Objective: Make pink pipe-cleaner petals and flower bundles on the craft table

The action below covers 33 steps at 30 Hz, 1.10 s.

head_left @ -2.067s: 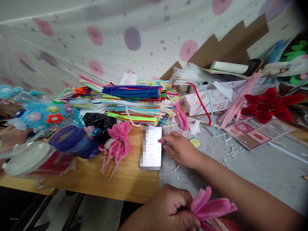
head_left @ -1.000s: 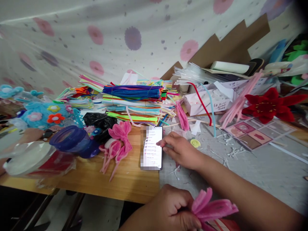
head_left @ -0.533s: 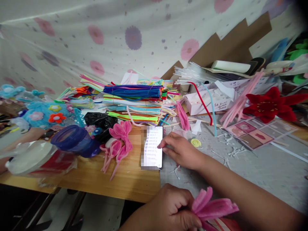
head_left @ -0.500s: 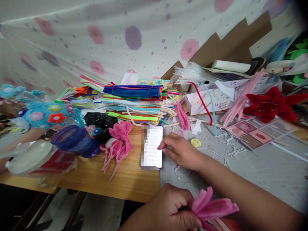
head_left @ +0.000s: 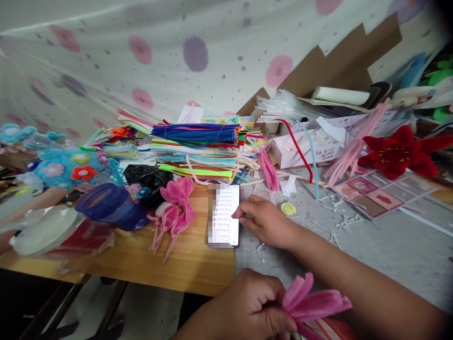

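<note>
My left hand [head_left: 256, 304] is closed at the bottom of the view, pinching a pink pipe-cleaner flower [head_left: 314, 302] by its base between thumb and fingers. The flower's looped petals point right; part of it is cut off by the lower edge. Above, my right hand [head_left: 264, 219] holds nothing, and a fingertip touches the lit screen of a phone [head_left: 226, 217]. Its thumb and forefinger are apart. The phone lies flat on the table, showing rows of text too small to read. Left of it rest several pink pipe-cleaner petals [head_left: 177, 208].
Bundles of coloured pipe cleaners [head_left: 196, 137] are stacked behind the phone. A blue-purple pot [head_left: 106, 205] and a plastic-wrapped tub [head_left: 53, 231] stand left, near another person's arm [head_left: 33, 205]. A yellow coil [head_left: 288, 208], white scraps [head_left: 348, 222] and a red flower [head_left: 399, 153] lie right.
</note>
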Each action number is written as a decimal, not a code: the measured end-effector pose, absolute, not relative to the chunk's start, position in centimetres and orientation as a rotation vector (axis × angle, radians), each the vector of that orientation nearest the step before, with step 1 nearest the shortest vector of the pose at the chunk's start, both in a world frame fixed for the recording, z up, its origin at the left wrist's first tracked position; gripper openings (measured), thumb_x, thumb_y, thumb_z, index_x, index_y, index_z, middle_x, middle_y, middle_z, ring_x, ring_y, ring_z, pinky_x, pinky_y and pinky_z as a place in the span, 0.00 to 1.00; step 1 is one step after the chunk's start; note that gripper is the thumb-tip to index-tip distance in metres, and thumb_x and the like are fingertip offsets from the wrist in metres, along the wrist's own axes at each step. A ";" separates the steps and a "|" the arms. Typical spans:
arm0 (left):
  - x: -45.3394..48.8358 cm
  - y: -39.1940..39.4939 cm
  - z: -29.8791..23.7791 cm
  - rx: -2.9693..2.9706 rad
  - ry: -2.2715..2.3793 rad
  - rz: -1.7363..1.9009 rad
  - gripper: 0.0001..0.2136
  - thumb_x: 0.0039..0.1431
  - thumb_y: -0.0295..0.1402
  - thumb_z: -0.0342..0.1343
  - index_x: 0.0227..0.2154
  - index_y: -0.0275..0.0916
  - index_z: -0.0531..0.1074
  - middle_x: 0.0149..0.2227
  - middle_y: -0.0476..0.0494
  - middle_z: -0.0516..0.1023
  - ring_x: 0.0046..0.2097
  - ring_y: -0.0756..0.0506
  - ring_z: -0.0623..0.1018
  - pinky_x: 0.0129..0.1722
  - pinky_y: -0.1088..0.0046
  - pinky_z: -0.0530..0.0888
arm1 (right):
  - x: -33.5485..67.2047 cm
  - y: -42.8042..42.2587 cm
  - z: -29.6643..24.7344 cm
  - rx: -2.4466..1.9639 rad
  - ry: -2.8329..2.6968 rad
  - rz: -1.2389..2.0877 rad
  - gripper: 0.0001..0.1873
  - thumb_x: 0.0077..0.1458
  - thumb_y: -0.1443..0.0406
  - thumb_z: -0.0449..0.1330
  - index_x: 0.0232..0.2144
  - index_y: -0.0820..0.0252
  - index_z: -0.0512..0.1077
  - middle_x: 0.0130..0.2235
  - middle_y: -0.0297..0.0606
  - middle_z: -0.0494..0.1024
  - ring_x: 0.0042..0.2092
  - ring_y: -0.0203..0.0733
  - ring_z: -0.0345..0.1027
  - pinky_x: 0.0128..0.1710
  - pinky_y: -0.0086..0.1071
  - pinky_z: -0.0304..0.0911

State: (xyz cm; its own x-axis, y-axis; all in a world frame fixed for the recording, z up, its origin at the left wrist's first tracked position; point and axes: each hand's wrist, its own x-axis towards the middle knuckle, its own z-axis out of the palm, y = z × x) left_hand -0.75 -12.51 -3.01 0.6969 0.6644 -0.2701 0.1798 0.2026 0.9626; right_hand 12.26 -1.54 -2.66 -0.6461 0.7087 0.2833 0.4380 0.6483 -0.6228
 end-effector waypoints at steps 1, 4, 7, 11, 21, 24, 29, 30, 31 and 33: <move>-0.8 -12.5 -3.0 1.352 0.775 0.389 0.28 0.49 0.58 0.49 0.28 0.32 0.73 0.21 0.48 0.68 0.24 0.53 0.69 0.22 0.81 0.64 | 12.3 -1.5 -2.7 -0.915 -2.348 0.675 0.08 0.53 0.73 0.54 0.36 0.61 0.70 0.34 0.40 0.73 0.40 0.42 0.64 0.41 0.35 0.60; -0.7 -12.5 -2.9 1.346 0.769 0.394 0.27 0.50 0.56 0.49 0.28 0.32 0.72 0.21 0.48 0.68 0.24 0.53 0.69 0.21 0.81 0.64 | 12.3 -1.4 -2.7 -0.927 -2.307 0.653 0.10 0.54 0.72 0.55 0.39 0.61 0.68 0.36 0.41 0.73 0.42 0.43 0.63 0.43 0.36 0.60; -0.7 -12.5 -2.8 1.339 0.774 0.392 0.25 0.51 0.54 0.51 0.27 0.32 0.72 0.21 0.49 0.67 0.23 0.53 0.69 0.21 0.81 0.64 | 12.4 -1.6 -2.5 -0.847 -2.325 0.723 0.09 0.54 0.71 0.55 0.39 0.60 0.69 0.36 0.39 0.74 0.42 0.42 0.63 0.43 0.35 0.60; -0.6 -12.5 -2.8 1.329 0.786 0.391 0.22 0.53 0.51 0.52 0.27 0.32 0.71 0.21 0.48 0.68 0.24 0.54 0.69 0.22 0.81 0.65 | 12.2 -1.8 -2.5 -0.867 -2.392 0.710 0.08 0.53 0.71 0.56 0.37 0.61 0.70 0.35 0.40 0.74 0.41 0.42 0.64 0.42 0.35 0.60; -0.8 -12.7 -2.8 1.334 0.769 0.414 0.24 0.51 0.54 0.51 0.26 0.32 0.71 0.21 0.48 0.68 0.23 0.54 0.69 0.22 0.82 0.64 | 12.1 -1.7 -2.6 -0.852 -2.336 0.733 0.08 0.53 0.71 0.56 0.38 0.61 0.70 0.36 0.40 0.74 0.42 0.42 0.64 0.44 0.35 0.59; -0.7 -12.6 -2.9 1.330 0.768 0.415 0.25 0.50 0.55 0.51 0.27 0.32 0.71 0.21 0.48 0.68 0.23 0.53 0.69 0.22 0.81 0.64 | 11.9 -1.9 -2.5 -0.844 -2.367 0.738 0.07 0.53 0.71 0.56 0.36 0.61 0.71 0.35 0.39 0.74 0.41 0.42 0.64 0.43 0.35 0.59; -0.7 -12.5 -2.8 1.338 0.763 0.417 0.29 0.47 0.59 0.48 0.28 0.32 0.72 0.22 0.48 0.68 0.24 0.53 0.69 0.21 0.81 0.64 | 11.9 -1.7 -2.5 -0.906 -2.376 0.710 0.08 0.53 0.72 0.56 0.37 0.62 0.71 0.35 0.40 0.74 0.41 0.42 0.65 0.43 0.36 0.59; -0.7 -12.5 -2.8 1.340 0.762 0.414 0.29 0.47 0.59 0.49 0.27 0.32 0.72 0.22 0.48 0.68 0.24 0.53 0.69 0.21 0.81 0.64 | 11.9 -1.7 -2.5 -0.906 -2.378 0.710 0.08 0.53 0.72 0.56 0.37 0.62 0.71 0.35 0.40 0.74 0.41 0.42 0.65 0.43 0.36 0.59; -0.7 -12.5 -2.8 1.338 0.763 0.414 0.29 0.48 0.59 0.49 0.27 0.32 0.72 0.22 0.48 0.68 0.24 0.53 0.69 0.21 0.81 0.64 | 11.9 -1.6 -2.5 -0.904 -2.379 0.711 0.08 0.53 0.72 0.55 0.37 0.62 0.71 0.35 0.40 0.74 0.41 0.42 0.65 0.43 0.36 0.59; -0.7 -12.5 -2.8 1.333 0.767 0.416 0.28 0.48 0.58 0.49 0.27 0.32 0.72 0.22 0.47 0.68 0.24 0.53 0.69 0.21 0.81 0.64 | 12.0 -1.6 -2.5 -0.903 -2.375 0.716 0.08 0.53 0.72 0.55 0.37 0.62 0.71 0.35 0.40 0.74 0.41 0.42 0.65 0.43 0.36 0.60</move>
